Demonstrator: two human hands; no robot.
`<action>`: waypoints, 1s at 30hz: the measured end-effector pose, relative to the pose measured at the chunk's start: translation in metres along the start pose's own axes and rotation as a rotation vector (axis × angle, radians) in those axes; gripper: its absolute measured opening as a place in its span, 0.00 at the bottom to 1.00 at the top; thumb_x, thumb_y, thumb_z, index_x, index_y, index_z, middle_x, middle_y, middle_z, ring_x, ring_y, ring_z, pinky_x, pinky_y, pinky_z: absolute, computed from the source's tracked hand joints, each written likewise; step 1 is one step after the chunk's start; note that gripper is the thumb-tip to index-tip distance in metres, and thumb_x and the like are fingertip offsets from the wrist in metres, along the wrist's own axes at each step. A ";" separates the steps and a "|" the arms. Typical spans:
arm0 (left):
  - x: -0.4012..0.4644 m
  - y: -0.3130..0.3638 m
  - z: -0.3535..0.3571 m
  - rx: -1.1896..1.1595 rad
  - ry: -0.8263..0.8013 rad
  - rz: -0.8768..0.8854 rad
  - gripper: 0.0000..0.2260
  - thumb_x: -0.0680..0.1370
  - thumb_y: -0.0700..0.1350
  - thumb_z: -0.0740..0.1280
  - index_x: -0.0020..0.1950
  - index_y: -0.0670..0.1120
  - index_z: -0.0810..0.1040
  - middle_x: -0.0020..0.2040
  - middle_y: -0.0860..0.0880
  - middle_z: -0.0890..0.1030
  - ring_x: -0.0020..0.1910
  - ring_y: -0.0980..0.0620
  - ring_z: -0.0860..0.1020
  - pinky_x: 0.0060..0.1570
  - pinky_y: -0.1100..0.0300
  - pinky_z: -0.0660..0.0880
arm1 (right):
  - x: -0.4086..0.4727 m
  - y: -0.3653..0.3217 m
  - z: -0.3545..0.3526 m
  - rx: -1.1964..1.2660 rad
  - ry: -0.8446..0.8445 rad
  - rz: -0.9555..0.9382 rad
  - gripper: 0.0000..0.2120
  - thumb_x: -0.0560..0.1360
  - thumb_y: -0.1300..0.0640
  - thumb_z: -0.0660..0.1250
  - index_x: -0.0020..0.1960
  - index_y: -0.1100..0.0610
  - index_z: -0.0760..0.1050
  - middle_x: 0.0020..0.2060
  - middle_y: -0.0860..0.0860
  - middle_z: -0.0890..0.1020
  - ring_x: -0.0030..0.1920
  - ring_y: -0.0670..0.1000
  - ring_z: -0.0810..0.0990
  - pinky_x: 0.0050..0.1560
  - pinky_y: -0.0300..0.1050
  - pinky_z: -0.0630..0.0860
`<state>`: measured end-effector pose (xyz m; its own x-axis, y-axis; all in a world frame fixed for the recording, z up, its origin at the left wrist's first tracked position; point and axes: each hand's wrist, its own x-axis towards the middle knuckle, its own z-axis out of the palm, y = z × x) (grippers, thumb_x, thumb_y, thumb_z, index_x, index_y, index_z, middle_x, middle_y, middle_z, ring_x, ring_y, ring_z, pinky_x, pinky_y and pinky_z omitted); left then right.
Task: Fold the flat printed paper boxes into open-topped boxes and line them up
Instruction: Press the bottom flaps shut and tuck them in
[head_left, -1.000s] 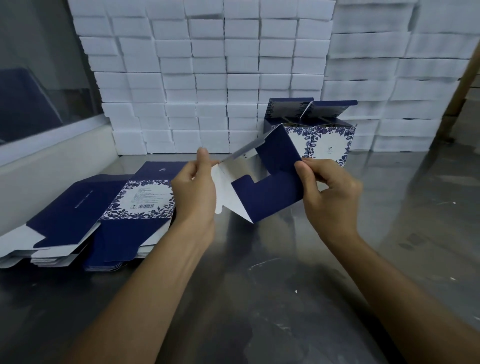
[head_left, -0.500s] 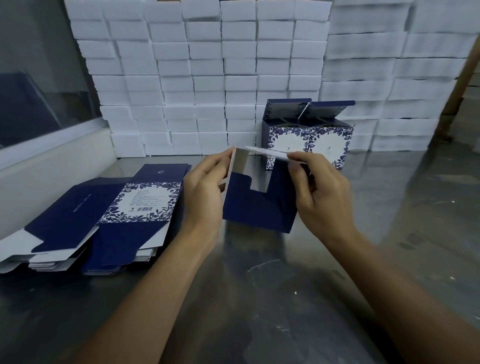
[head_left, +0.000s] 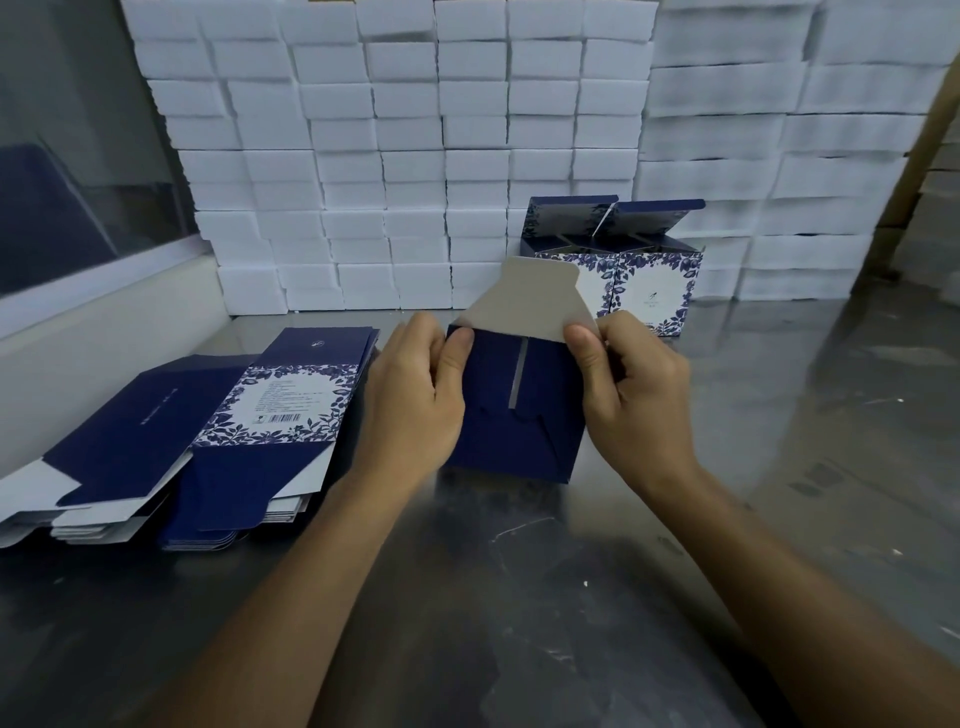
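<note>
Both forearms reaching forward, left hand (head_left: 410, 400) and right hand (head_left: 636, 395) gripping navy box (head_left: 519, 431), thumbs pinching its upper corners

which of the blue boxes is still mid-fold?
The box held in both hands, its grey flap standing up untucked. The two finished boxes stand at the back; the flat blanks lie stacked on the left.

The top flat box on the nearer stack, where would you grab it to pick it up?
Pinch the flat box at its right long edge, coming from the right: that edge overhangs the stack and faces the hands, while the left edge abuts the other stack.
</note>
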<state>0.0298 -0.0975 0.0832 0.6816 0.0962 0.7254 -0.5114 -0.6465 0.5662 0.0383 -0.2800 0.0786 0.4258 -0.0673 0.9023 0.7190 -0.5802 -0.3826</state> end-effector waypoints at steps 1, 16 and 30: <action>0.000 -0.001 -0.001 0.010 -0.009 0.018 0.16 0.82 0.54 0.57 0.40 0.45 0.64 0.31 0.51 0.67 0.31 0.53 0.65 0.32 0.59 0.62 | 0.000 0.000 0.000 -0.002 0.000 -0.003 0.16 0.81 0.60 0.64 0.36 0.64 0.69 0.30 0.51 0.68 0.32 0.48 0.62 0.33 0.35 0.60; -0.008 -0.011 0.002 0.076 -0.079 0.152 0.18 0.82 0.55 0.55 0.37 0.45 0.64 0.28 0.54 0.65 0.27 0.52 0.66 0.28 0.60 0.59 | -0.001 0.008 -0.003 0.049 0.085 0.143 0.15 0.82 0.56 0.64 0.37 0.56 0.68 0.29 0.43 0.68 0.29 0.42 0.67 0.32 0.30 0.61; -0.010 -0.009 0.004 0.198 -0.077 0.127 0.18 0.80 0.61 0.48 0.41 0.48 0.62 0.29 0.56 0.65 0.27 0.55 0.66 0.28 0.61 0.56 | 0.001 0.004 -0.004 0.132 0.079 0.229 0.17 0.83 0.56 0.61 0.37 0.58 0.68 0.28 0.44 0.67 0.29 0.44 0.65 0.32 0.35 0.60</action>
<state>0.0301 -0.0958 0.0693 0.6604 -0.0484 0.7493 -0.4880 -0.7861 0.3793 0.0396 -0.2855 0.0787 0.5452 -0.2505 0.8000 0.6766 -0.4320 -0.5963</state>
